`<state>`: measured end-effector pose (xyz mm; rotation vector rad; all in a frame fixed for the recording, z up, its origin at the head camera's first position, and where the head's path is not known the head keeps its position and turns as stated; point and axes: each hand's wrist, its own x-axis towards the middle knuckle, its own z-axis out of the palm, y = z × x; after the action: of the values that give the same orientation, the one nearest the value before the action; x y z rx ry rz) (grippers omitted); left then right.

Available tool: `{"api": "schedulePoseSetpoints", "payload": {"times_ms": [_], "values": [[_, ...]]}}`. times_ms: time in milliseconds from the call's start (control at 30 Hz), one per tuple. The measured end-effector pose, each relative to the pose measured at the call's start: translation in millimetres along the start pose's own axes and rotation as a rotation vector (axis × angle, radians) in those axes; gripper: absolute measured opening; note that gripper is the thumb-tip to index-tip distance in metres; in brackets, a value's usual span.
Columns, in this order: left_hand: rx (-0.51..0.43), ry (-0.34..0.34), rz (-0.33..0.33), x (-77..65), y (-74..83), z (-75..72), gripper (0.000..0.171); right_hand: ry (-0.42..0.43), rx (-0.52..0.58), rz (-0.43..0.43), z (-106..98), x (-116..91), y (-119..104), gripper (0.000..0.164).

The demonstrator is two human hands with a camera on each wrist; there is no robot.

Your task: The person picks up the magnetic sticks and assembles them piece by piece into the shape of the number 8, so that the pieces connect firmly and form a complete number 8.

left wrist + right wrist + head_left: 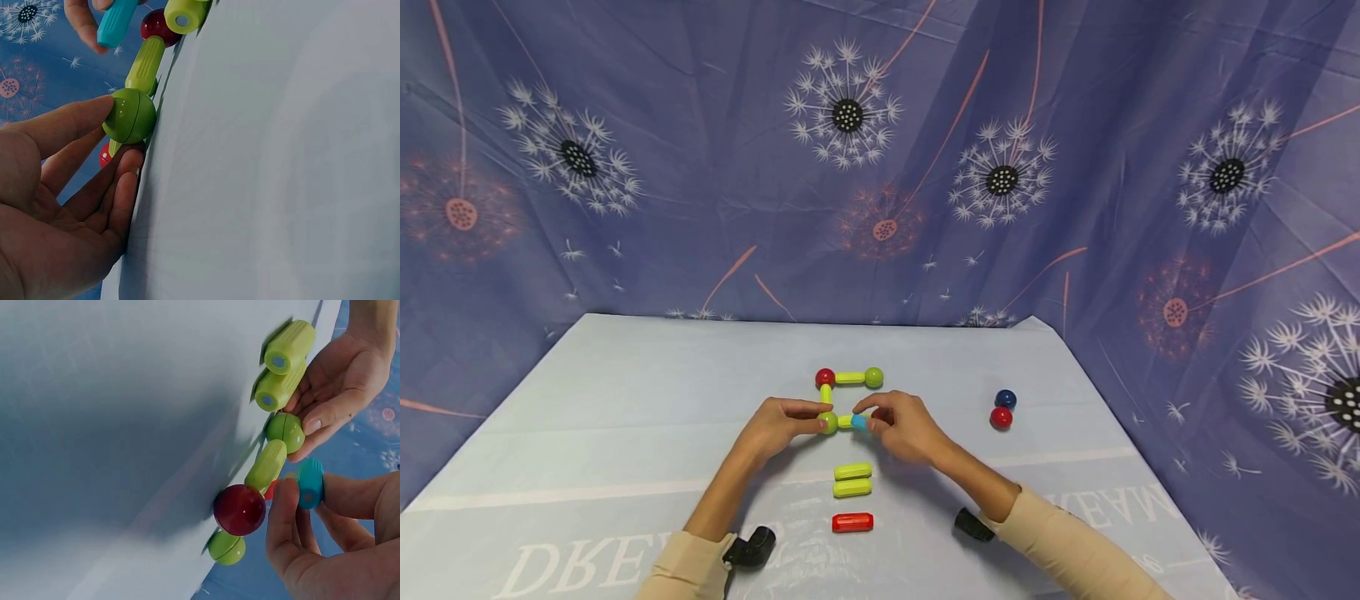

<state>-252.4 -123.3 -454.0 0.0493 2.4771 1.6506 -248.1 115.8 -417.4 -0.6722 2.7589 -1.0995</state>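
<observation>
My left hand [784,425] holds a green ball [129,115] between thumb and fingers, down at the table. A yellow-green rod [267,465] runs from this ball to a dark red ball [239,510], which my right hand hides in the head view. Another yellow-green rod [826,394] goes back from the green ball to a red ball [825,377]. From there, a third rod [850,377] leads right to another green ball [874,377]. My right hand [904,427] pinches a short blue rod [310,483] above the table, apart from the dark red ball.
Two loose yellow-green rods [852,480] lie side by side in front of the hands, with a red rod [852,522] nearer me. A blue ball [1006,400] and a red ball [1001,418] sit to the right. A patterned curtain [715,167] hangs behind the table.
</observation>
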Motion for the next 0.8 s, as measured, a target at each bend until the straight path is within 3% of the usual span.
{"api": "schedulePoseSetpoints", "payload": {"times_ms": [233, 433, 800], "values": [[-0.006, 0.001, 0.005, -0.2, 0.2, 0.2, 0.030, -0.015, 0.012, -0.015, -5.0, 0.2, -4.3, 0.032], [-0.007, 0.001, -0.005, -0.1, 0.2, 0.1, 0.030, 0.001, 0.042, -0.007, -8.4, 3.4, -3.3, 0.028], [-0.010, 0.001, -0.016, 0.4, 0.1, 0.7, 0.030, 0.177, 0.179, 0.063, -13.4, 15.6, 9.0, 0.030]]}}
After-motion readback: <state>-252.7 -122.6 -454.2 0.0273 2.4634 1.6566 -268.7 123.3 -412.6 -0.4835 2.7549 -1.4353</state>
